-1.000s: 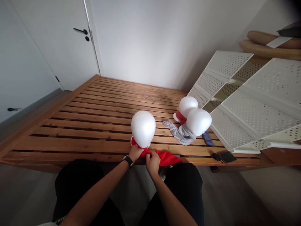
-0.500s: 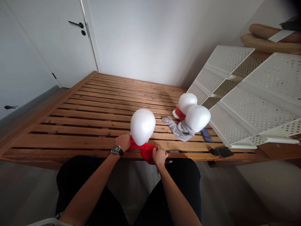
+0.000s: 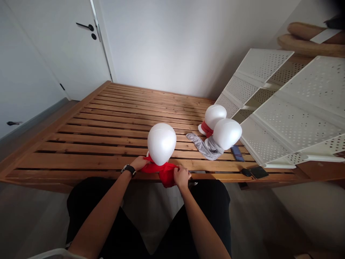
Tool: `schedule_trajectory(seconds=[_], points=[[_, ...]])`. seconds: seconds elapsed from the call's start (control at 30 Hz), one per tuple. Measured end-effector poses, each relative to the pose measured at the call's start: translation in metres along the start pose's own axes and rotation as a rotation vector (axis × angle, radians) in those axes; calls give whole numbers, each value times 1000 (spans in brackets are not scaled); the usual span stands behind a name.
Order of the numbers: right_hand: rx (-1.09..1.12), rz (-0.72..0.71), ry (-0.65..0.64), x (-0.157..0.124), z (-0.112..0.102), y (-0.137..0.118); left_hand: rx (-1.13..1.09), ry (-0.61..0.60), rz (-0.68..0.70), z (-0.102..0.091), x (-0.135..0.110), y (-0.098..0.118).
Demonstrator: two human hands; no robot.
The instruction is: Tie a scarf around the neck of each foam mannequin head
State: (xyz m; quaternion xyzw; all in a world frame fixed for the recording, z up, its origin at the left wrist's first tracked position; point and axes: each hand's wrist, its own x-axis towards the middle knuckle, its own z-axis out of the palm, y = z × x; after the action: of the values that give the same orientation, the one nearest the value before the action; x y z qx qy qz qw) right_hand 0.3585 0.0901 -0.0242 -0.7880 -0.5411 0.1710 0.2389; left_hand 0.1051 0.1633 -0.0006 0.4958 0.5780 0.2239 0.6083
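Observation:
A white foam mannequin head stands on the slatted wooden platform in front of me. Bright red cloth, looking like a scarf, runs around the front of its neck. On the left side my left hand, below a wristwatch, grips one part of the scarf. My right hand is closed on another part, right of the neck near the platform's front edge. The cloth between the hands is bunched and hangs slightly over that edge. How it passes behind the neck is hidden.
To the right stand two more foam heads, one with a grey scarf, one with a dull red scarf. White perforated panels lean beyond them. A black flat object lies near the front edge of the wooden platform.
My left hand has moved left and slightly outward, drawing red cloth out from the neck. My right hand stays nearly in place, still gripping. The other heads have not moved.

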Motion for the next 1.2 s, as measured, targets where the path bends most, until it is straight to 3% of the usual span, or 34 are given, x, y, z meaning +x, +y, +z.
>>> schedule_trajectory(seconds=[0.17, 0.3, 0.5, 0.7, 0.97, 1.1, 1.2], points=[[199, -94, -151, -9, 2, -17, 89, -59, 64, 24, -10, 5], [212, -131, -193, -22, 13, -39, 163, -125, 136, 38, -21, 7], [131, -100, -175, -27, 27, -54, 210, -147, 154, 37, -31, 12], [-3, -73, -137, -28, 29, -65, 168, -227, 119, 43, -34, 14], [-75, 14, -191, -12, 25, -55, 2, -200, 150, 15, -58, 7], [-104, -9, -184, -5, 29, -51, -288, -256, 68, -4, -71, -3], [-146, -29, -168, -6, 30, -51, -425, -195, 114, -13, -79, -10]])
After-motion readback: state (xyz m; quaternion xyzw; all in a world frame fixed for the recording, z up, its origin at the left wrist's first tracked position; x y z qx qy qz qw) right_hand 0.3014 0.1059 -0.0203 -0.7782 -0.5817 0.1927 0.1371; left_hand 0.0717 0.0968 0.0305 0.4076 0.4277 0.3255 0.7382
